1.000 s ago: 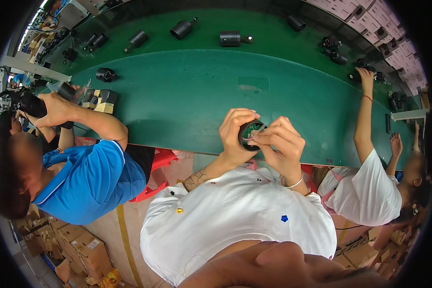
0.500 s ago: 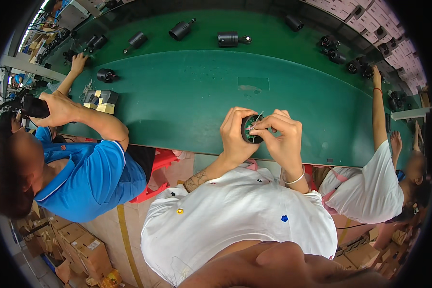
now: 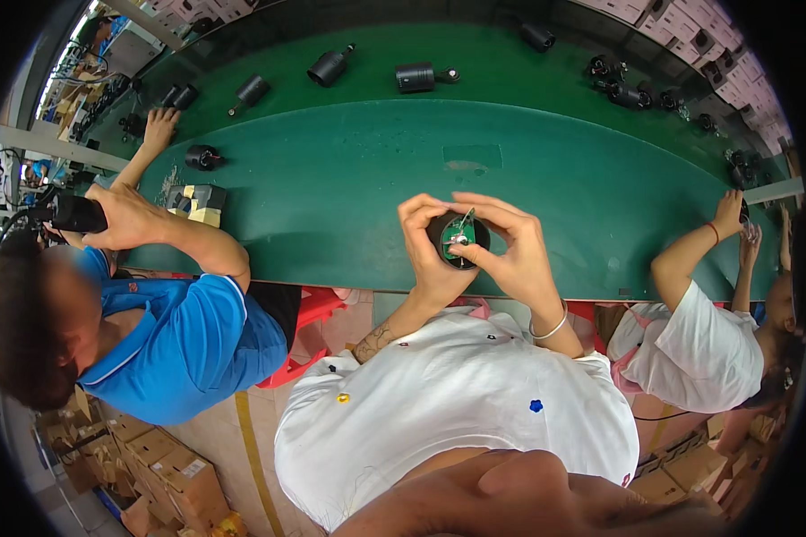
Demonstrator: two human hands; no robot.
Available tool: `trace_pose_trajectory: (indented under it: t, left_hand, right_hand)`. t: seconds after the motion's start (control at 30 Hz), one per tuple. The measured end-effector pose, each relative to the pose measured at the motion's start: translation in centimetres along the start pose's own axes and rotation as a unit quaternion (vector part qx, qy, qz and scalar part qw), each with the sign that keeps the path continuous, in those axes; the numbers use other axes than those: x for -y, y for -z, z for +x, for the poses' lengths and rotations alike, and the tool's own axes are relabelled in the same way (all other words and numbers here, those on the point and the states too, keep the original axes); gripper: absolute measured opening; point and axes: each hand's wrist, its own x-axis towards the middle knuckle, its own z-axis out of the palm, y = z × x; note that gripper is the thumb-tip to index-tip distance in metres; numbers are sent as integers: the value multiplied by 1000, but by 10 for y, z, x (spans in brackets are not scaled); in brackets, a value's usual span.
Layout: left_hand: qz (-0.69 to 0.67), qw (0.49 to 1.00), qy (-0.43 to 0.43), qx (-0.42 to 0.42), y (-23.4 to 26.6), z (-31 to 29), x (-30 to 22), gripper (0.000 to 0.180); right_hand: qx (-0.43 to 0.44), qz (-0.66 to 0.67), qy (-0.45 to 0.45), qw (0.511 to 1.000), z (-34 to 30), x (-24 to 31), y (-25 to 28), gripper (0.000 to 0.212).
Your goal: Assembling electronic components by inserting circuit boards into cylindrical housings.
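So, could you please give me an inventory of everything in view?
Worktop: one, green, across the middle
Round housing: one, black, between the hands
Circuit board: one, green, inside the housing
Cylinders: several, black, mostly along the far side
Block: one, black and pale yellow, left on the worktop
Stacked boxes: many, whitish, upper right
Cartons: many, brown, lower left and right
Co-workers: at least two, in blue and white, left and right
Stool: at least one, red, beside the left co-worker
Shirt: one, white, on the person
Bracelet: one, whitish, right wrist
Left hand: one, bare, around the housing
Right hand: one, bare, thumb over the board
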Motion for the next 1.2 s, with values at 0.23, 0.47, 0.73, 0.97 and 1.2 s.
trace_pose_trajectory:
  t: [0.23,0.47,0.73,0.97,1.2]
  left_hand:
    - [1,999,45,2,0,4,-2,73]
    - [21,1000,9,1,-1,4,-1,72]
    - [-12,999,51,-6,-3,1,-1,76]
    - [-25,996,86,24,0,6,-7,84]
    - [-29,977,198,71,-3,-2,-12,87]
  right_hand:
    - [23,43,11,999,1,-6,-2,45]
    - [43,114,19,992,2,-14,-1,43]
    - [52,228,-30,972,8,-21,-3,38]
    - [-16,299,25,954,10,-35,-4,28]
    - [-136,119,41,983,5,-21,-4,26]
